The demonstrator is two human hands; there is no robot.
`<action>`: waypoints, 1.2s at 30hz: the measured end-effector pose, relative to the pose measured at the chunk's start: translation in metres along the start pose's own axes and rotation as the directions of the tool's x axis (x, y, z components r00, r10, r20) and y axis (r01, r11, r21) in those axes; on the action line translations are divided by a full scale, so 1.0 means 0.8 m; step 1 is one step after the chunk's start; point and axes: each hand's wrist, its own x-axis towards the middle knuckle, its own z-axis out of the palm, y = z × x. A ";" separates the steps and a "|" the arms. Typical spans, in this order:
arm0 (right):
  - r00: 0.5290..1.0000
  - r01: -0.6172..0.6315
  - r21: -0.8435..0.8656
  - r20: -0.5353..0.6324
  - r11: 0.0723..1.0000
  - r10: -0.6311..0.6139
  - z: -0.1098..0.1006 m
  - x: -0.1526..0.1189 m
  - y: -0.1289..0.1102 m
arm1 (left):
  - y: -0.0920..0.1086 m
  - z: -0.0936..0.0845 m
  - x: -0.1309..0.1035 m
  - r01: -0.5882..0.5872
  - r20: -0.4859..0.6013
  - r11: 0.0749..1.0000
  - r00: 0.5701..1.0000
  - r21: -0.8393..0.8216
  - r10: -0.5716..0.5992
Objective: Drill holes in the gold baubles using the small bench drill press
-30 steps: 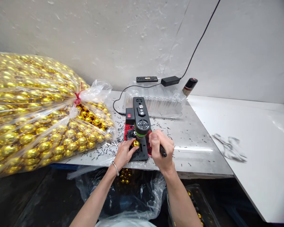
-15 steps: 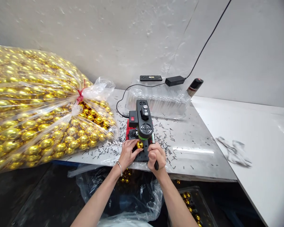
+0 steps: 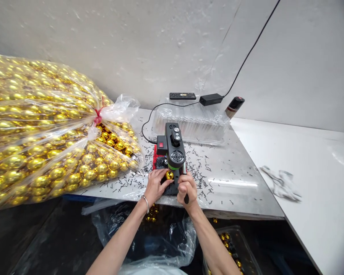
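Between the thumb and fingers of my left hand (image 3: pixel 156 185) is a shiny gold ball (image 3: pixel 169 175), held at the front of a small black bench machine (image 3: pixel 175 147). The ball sits just under the green ring of the machine's head. My right hand (image 3: pixel 187 189) is wrapped round the black-gripped lever (image 3: pixel 186 198) on the machine's right side. Under the machine lies a black base plate (image 3: pixel 171 188) with a red part at its left. Small black bits (image 3: pixel 199 172) are scattered over the metal table around it.
A large clear bag of gold balls (image 3: pixel 40 141) fills the left. Behind the machine are a stack of clear plastic trays (image 3: pixel 192 124), a power adapter (image 3: pixel 211 99) and a spray can (image 3: pixel 234 106). White gloves (image 3: pixel 282 183) lie at right. Below hangs a clear plastic bag (image 3: pixel 160 244).
My right hand and the lever's grip have shifted slightly to the left. My left hand stays in place with the gold ball.
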 end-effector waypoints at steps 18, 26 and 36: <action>0.989 -0.114 0.181 -0.071 0.977 0.129 -0.025 0.059 -0.039 | 0.026 -0.050 -0.117 -0.070 -0.051 0.996 0.996 0.062 0.073; 0.991 -0.100 0.167 -0.075 0.981 0.114 -0.023 0.056 -0.039 | -0.027 -0.136 0.079 0.257 -0.087 0.798 0.964 0.545 -0.251; 0.995 -0.063 0.150 -0.067 0.987 0.074 -0.024 0.053 -0.035 | -0.051 -0.130 0.106 0.305 -0.006 0.799 0.936 0.518 -0.353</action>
